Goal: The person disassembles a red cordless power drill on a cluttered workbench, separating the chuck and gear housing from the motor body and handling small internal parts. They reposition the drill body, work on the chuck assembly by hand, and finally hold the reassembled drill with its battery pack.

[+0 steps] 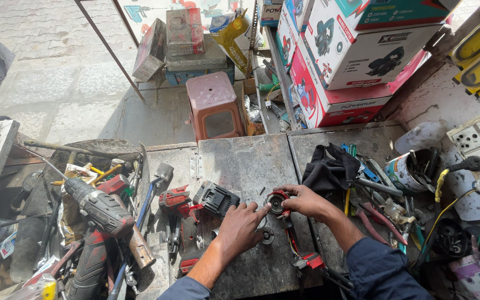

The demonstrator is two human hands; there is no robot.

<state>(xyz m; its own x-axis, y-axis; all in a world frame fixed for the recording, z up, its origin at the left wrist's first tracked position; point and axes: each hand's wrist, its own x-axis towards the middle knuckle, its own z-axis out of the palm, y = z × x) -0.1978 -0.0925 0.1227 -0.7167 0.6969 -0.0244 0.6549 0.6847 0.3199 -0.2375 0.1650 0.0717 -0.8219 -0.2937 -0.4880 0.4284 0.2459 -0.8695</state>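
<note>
A worn grey metal bench [251,161] carries everything, its top in plates joined by a small hinge [196,165]. Near the middle lie a round red motor part [277,202], a small dark disc [267,235], a black battery pack [216,198] and a red tool body [175,200]. A black cloth [329,166] is heaped toward the right, beside screwdrivers and pliers [370,214] and a tin can [412,169] stuffed with tools. On the left sit a dark drill [100,208], a hammer [159,178] and a tangle of other tools.
</note>
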